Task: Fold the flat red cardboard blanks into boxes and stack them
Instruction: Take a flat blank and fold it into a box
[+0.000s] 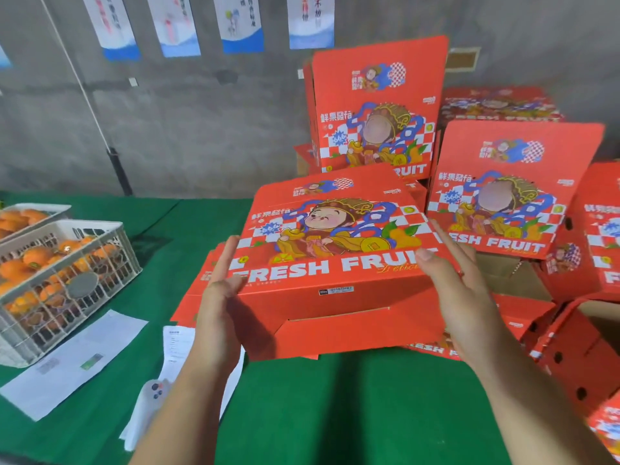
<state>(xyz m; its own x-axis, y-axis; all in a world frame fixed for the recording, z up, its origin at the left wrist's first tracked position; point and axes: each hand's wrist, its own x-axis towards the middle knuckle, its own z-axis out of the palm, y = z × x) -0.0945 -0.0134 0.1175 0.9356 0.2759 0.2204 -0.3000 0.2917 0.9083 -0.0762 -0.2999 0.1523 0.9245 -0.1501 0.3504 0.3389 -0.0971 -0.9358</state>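
A red "FRESH FRUIT" box [335, 263], folded up with its printed lid facing me, is held above the green table between both hands. My left hand [219, 297] presses its left side with straight fingers, thumb on the front edge. My right hand [459, 290] presses the right side, fingers straight along the lid's edge. Flat red blanks [191, 307] lie beneath it on the table. Folded boxes with raised lids [375, 112] [510, 189] are stacked behind and to the right.
White crates of oranges [63, 273] stand at the left on the green table [335, 414]. Paper sheets [73, 360] and a small white device [154, 391] lie near my left forearm. More red boxes [583, 357] crowd the right edge. A grey wall rises behind.
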